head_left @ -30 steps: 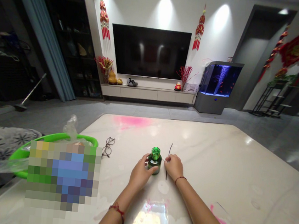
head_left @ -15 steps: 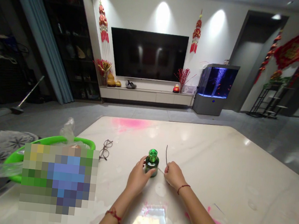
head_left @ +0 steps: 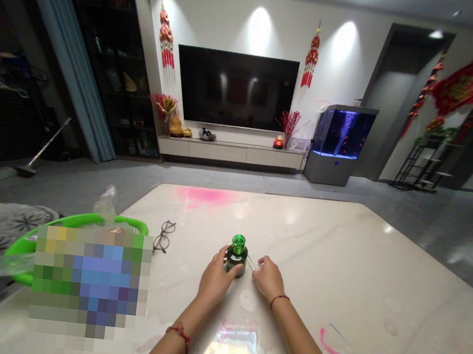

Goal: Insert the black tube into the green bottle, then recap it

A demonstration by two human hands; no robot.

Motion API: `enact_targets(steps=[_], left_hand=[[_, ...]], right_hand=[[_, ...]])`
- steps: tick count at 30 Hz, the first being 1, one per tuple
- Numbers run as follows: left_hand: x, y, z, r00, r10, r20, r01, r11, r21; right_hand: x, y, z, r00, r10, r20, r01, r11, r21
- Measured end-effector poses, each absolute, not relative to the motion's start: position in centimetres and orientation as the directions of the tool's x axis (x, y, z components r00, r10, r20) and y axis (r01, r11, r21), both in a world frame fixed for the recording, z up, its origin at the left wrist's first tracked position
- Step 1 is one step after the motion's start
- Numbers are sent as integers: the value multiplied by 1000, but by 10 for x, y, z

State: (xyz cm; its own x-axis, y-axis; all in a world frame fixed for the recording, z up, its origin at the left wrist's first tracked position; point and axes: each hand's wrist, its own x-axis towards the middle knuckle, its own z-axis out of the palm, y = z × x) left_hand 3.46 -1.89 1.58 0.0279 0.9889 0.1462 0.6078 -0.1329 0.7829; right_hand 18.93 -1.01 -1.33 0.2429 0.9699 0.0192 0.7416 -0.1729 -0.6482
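A small green glass bottle (head_left: 236, 262) with a shiny faceted green cap (head_left: 238, 243) stands upright on the table. My left hand (head_left: 216, 276) is wrapped round its left side, thumb across the front. Just right of the bottle, my right hand (head_left: 268, 279) has its fingers drawn together at the end of a thin pale stick (head_left: 251, 263), which slants toward the bottle. Whether the stick touches the bottle I cannot tell. Most of the right fingertips are hidden behind the hand.
Eyeglasses (head_left: 165, 237) lie left of the bottle. A green basket (head_left: 26, 245) with plastic bags and blurred contents sits at the table's left. Pink stains (head_left: 330, 347) mark the pale table (head_left: 379, 271). Beyond are a television (head_left: 235, 89) and a fish tank (head_left: 342, 134).
A thin black stick that stuck up from my right hand no longer shows. The right hand has shifted slightly left, with the pale stick now plainer. My left hand stays on the bottle.
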Motion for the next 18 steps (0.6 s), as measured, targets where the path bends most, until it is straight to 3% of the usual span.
enact_targets(steps=[6, 18], left_hand=[[37, -11, 13, 22, 989, 150, 597, -133, 791], [33, -13, 13, 58, 991, 120, 550, -132, 824]], right_hand=[[192, -21, -14, 316, 949, 24, 744, -232, -627], [201, -22, -12, 362, 929, 84, 613, -169, -771]])
